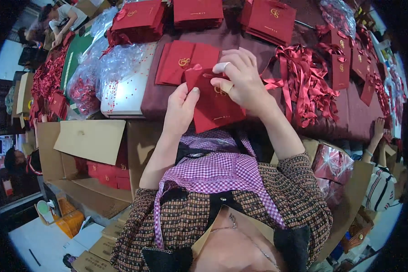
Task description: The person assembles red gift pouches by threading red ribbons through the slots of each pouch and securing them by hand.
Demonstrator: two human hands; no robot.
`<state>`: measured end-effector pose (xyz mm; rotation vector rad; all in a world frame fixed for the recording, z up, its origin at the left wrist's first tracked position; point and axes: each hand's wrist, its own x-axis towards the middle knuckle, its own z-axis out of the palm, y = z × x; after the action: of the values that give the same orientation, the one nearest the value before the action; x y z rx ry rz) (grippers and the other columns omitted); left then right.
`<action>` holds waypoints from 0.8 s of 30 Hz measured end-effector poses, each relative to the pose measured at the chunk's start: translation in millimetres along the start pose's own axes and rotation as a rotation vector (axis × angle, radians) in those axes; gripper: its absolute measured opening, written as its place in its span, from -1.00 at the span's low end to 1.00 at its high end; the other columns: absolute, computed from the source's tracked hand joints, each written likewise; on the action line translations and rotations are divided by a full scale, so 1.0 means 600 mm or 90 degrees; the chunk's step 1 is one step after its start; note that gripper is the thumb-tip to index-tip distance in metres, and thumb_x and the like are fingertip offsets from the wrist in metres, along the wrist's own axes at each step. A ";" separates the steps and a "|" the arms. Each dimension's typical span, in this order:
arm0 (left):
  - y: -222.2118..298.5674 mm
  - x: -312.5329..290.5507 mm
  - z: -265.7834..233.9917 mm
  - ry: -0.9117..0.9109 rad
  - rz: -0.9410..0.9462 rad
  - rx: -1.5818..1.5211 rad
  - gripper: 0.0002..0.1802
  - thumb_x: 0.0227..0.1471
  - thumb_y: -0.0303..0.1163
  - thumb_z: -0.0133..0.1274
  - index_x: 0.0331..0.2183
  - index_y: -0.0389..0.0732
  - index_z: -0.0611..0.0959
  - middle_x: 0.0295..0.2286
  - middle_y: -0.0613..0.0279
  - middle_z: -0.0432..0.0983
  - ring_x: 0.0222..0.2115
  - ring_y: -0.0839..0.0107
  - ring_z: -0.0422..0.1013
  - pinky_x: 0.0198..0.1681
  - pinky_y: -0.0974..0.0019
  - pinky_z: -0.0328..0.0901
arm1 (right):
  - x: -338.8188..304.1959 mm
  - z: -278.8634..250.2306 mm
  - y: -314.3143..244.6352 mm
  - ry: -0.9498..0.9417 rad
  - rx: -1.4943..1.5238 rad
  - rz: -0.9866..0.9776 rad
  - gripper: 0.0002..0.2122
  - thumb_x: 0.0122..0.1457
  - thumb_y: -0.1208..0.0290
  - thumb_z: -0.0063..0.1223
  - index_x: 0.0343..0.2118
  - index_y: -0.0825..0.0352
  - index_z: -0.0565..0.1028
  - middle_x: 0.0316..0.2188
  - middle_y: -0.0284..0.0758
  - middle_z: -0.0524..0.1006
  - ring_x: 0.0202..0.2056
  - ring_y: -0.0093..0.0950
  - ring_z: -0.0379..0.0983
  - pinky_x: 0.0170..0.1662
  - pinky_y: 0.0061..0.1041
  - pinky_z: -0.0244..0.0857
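A flat red paper gift bag [213, 112] with gold print is tilted in front of me, near the table's edge. My left hand [182, 108] grips its left side, thumb on the front face. Over its upper right part, my right hand [242, 81], with a ring on one finger, has its fingers curled and pinched together. A short red ribbon [207, 75] runs to those fingertips; the exact grip is partly hidden. Close to the left thumb sits a small ribbon loop [194, 67]. Just behind lies a fanned stack of red bags [170, 56].
Piled red bags [138, 20] line the table's far side. Loose red ribbons [303, 86] lie to the right on the dark red cloth [353, 115]. At left are clear plastic bags [127, 59] and an open cardboard box [90, 143] holding red bags. Other people work around the table.
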<state>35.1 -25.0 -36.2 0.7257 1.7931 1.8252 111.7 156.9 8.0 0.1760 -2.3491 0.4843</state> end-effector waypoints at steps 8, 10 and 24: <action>0.014 -0.008 0.018 -0.035 0.012 0.050 -0.80 0.16 -0.43 -0.10 -0.21 -0.33 0.50 -0.53 0.37 0.40 -0.48 0.64 0.26 -0.40 0.46 0.23 | -0.005 0.038 0.005 0.045 0.101 -0.011 -0.86 -0.11 0.48 0.17 -0.46 0.26 0.43 -0.36 -0.30 0.42 -0.13 -0.27 0.35 0.04 -0.19 0.10; 0.008 -0.004 0.016 -0.029 0.018 0.063 -0.83 0.15 -0.44 -0.10 -0.26 -0.33 0.50 -0.53 0.37 0.40 -0.48 0.63 0.25 -0.39 0.44 0.23 | 0.005 0.034 0.006 0.043 0.115 -0.016 -0.87 -0.10 0.45 0.18 -0.49 0.27 0.44 -0.39 -0.28 0.45 -0.20 -0.27 0.39 -0.03 -0.23 0.16; 0.056 -0.010 0.033 -0.119 -0.031 0.088 -0.78 0.11 -0.46 -0.09 -0.21 -0.37 0.49 -0.40 0.24 0.49 -0.36 0.56 0.34 -0.23 0.42 0.26 | 0.051 0.005 0.027 -0.042 0.200 0.152 -0.87 -0.02 0.39 0.15 -0.53 0.32 0.47 -0.52 -0.26 0.49 -0.35 -0.22 0.41 -0.18 -0.32 0.19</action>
<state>53.7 -15.2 -2.6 0.8662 1.8091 1.5600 82.9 170.9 22.2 0.0567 -2.3575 0.9786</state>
